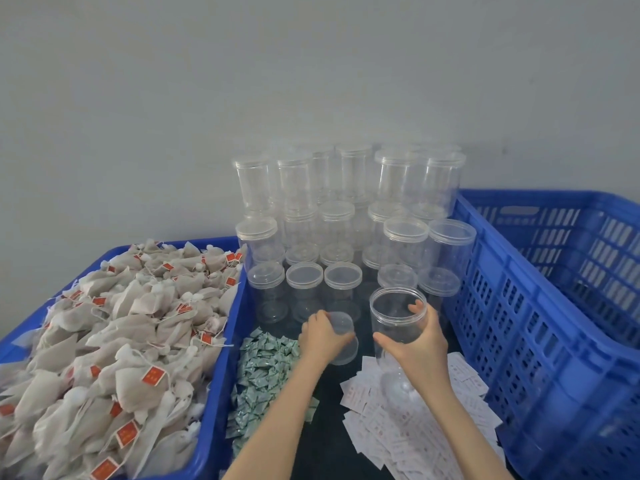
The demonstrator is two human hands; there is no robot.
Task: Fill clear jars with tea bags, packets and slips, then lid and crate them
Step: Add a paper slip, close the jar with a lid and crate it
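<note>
Right fingers [417, 308] curl round smooth clear cylindrical jar [398, 320].

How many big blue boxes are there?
2. The tray heaped with tea bags is on the left; the slotted crate stands on the right. Others may sit outside the picture.

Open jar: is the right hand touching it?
Touching. The head view shows the right hand wrapped round the open jar, thumb and fingers on its clear wall.

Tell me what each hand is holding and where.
Left hand holds a clear lid by its rim; right hand grips an open jar around its side.
</note>
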